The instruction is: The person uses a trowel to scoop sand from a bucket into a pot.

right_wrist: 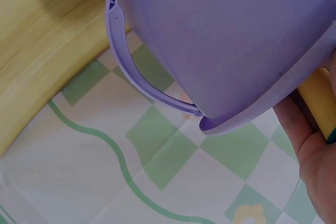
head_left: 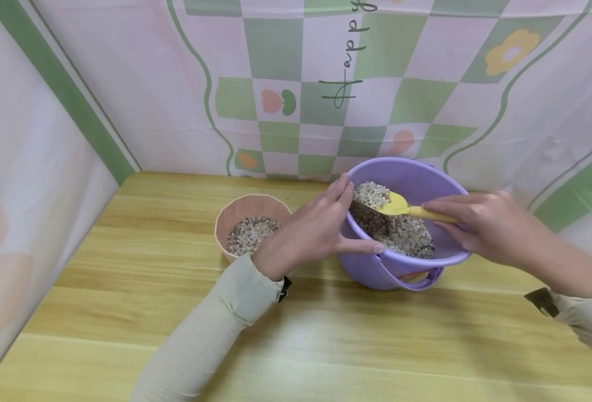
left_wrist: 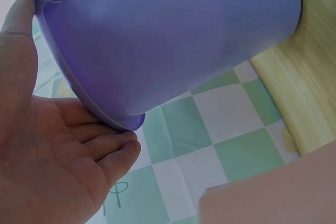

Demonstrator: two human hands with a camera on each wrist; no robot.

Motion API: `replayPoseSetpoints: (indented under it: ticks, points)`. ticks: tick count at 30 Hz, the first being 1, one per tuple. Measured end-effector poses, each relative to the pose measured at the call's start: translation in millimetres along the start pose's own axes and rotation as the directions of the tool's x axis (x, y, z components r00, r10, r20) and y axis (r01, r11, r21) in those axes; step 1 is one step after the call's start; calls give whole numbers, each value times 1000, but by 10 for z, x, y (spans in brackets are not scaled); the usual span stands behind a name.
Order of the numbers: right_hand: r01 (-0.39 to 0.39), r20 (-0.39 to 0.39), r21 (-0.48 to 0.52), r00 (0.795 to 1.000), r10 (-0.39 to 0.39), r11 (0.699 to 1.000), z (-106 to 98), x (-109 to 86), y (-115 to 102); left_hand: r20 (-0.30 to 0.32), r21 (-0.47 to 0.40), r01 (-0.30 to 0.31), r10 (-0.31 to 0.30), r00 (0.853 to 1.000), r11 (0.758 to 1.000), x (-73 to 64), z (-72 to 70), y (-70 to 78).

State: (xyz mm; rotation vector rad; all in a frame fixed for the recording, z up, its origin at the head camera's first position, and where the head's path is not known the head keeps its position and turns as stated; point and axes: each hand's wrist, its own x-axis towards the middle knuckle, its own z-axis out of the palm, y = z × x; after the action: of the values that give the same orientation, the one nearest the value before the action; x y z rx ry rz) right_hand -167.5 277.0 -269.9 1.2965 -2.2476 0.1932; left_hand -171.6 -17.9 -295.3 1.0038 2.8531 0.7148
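A purple bucket (head_left: 371,273) with pebbly gravel (head_left: 406,237) inside stands on the table, its mouth facing me. My left hand (head_left: 316,223) holds its left rim, thumb on the near edge and fingertips at the far edge; the left wrist view shows the palm of that hand (left_wrist: 58,156) by the rim. In my right hand (head_left: 492,223) is the handle of a yellow toy shovel (head_left: 396,205), gripped above the bucket's mouth. Its blade carries a heap of gravel (head_left: 372,195) near the left rim. Left of the bucket is a pink bowl (head_left: 223,226) containing similar gravel, partly covered by my left forearm.
The bucket's purple handle (right_wrist: 131,66) hangs down on the outside. Beneath everything is a wooden table (head_left: 150,279). A green-and-white checked cloth (head_left: 326,100) hangs behind its back edge, with more cloth at both sides.
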Motion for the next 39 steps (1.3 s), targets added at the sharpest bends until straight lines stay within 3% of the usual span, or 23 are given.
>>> replayPoseSetpoints:
  ticks: [11,24,31,39]
  points:
    - [8,-53,-6,999,-8,1000,-2,-62,2,2,1,6,-6,1000,1000,9,5,-10]
    - [-26,-3,-34,1000,26,999,-76,-84,-64,10,-8,11,-11,1000,1000,-2,10,-12]
    - [-8,-80,-40,997,5,999,-26,-129,-59,11,-16,14,-13,1000,1000,-10,7,-12]
    - [-2,-63,-67,998,-3,998,-92,-135,-101,9,-14,9,-9,1000,1000,-3,9,-5]
